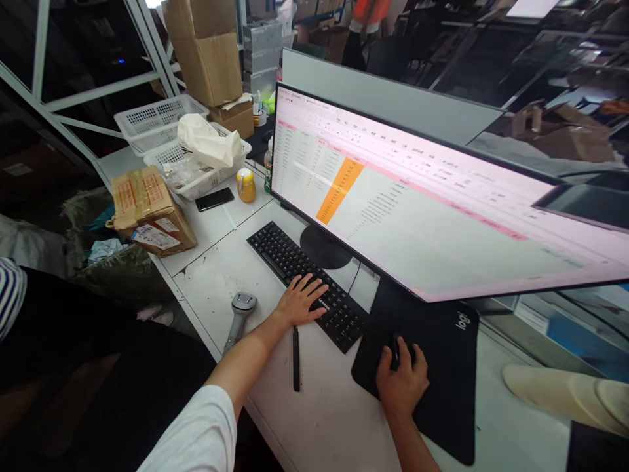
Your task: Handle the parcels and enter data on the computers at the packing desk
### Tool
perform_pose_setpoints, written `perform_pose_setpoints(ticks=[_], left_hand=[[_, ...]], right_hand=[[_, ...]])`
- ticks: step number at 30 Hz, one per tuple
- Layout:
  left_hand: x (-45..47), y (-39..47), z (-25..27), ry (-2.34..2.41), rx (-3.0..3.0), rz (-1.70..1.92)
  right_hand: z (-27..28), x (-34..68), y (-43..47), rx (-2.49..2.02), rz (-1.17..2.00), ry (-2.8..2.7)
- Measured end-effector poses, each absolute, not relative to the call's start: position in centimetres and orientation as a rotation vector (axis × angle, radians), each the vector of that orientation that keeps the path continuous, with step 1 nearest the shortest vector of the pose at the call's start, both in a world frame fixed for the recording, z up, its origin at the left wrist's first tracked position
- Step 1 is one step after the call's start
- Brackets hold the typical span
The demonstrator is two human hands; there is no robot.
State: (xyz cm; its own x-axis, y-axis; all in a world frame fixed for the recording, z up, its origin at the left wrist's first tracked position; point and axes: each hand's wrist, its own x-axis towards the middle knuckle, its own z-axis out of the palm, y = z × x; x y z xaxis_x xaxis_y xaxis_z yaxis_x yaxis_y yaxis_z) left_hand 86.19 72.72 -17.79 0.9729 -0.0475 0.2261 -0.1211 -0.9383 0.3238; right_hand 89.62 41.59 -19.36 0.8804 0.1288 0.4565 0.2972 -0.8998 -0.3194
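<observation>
On scuffed white desktop (pixel 337 419), left hand (pixel 302 301) splays over ridged keyboard (pixel 276 250), right hand (pixel 403 381) grips mouse (pixel 395 352).

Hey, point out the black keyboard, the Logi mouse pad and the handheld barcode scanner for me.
Black keyboard (pixel 281 254): head view, on its keys.
Logi mouse pad (pixel 446 370): head view, on its bare surface.
Handheld barcode scanner (pixel 239 318): head view, on its handle.

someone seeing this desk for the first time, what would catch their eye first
Probably the wide, bright monitor across the upper right, with an orange column on it. Next, the left hand spread over the black keyboard and the right hand on a mouse atop the dark mouse pad. A taped cardboard box also stands out on the desk's left side.
</observation>
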Motion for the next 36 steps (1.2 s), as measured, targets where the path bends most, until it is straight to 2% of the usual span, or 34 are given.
perform_pose_setpoints(ticks=[36], left_hand=[[86.21,72.65,-17.91,-0.106,2.771,0.298]], right_hand=[[-20.11,89.84,41.06,-2.638,-0.582,-0.327]])
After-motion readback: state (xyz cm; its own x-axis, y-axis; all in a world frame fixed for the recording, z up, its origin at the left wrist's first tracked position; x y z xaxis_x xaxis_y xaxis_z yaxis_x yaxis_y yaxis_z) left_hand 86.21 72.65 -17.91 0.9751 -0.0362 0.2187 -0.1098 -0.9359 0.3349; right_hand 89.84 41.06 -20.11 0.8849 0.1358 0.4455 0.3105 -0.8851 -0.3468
